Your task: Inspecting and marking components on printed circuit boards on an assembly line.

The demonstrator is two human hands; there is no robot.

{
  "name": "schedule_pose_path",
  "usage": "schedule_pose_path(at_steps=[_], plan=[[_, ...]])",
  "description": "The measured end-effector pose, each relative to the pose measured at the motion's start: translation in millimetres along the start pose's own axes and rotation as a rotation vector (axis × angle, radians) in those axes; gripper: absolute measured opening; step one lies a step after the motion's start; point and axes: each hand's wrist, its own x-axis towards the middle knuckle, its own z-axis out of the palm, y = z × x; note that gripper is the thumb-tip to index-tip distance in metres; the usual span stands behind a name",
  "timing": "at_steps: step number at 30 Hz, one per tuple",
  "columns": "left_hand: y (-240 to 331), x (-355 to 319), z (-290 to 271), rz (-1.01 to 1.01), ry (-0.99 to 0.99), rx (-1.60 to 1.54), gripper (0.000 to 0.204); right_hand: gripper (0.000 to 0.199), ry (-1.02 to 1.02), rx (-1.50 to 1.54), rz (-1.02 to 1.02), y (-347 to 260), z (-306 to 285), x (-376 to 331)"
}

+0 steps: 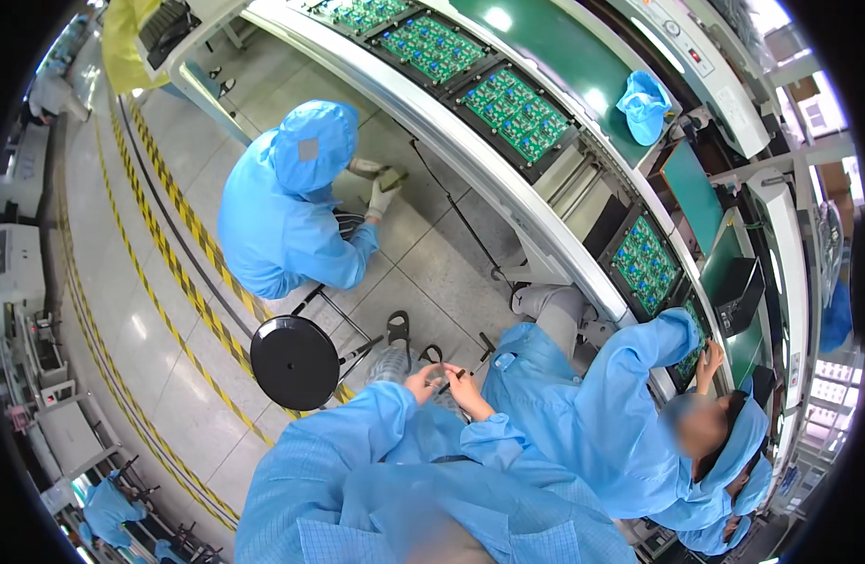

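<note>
Head view: the left hand (421, 382) and right hand (468, 391) are meeting above the lap, fingers curling around a small dark item (448, 375); how tightly cannot be told. A stool (294, 362) is standing just left. A seated co-worker (606, 414) is touching a green board (688, 362) on the conveyor (470, 150), while another (287, 207) is crouching.

Floor (160, 376): glossy pale tile, reflective. Stool seat (294, 362): matt black plastic. Coat sleeves (357, 423): thin blue cloth, fine grid weave. Conveyor belt (564, 66): smooth green, sheen. Circuit boards (517, 113): green, glossy.
</note>
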Motion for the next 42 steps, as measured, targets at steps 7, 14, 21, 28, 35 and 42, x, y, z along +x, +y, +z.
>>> schedule_pose_path(at_steps=[7,14,21,28,35,42], plan=[[-79,42,-1,-0.136,-0.083,-0.265,0.022,0.039,-0.490,0.390,0.244,14,51,80],[-93,78,-63,-0.071,0.045,-0.166,0.027,0.051,-0.992,0.483,0.478,-55,71,173],[-94,119,-82,-0.425,0.284,-0.224,0.029,0.029,-0.215,1.761,0.148,-25,27,407],[-69,100,-89,-0.759,0.422,-0.065,0.030,0.039,0.183,2.207,0.232,-13,51,669],[-18,173,-46,-0.745,0.402,-0.420,0.028,0.043,-0.640,3.198,0.713,141,58,861],[-13,187,-51,-0.826,0.480,-0.401,0.031,0.042,-0.249,2.923,0.696,76,123,817]])
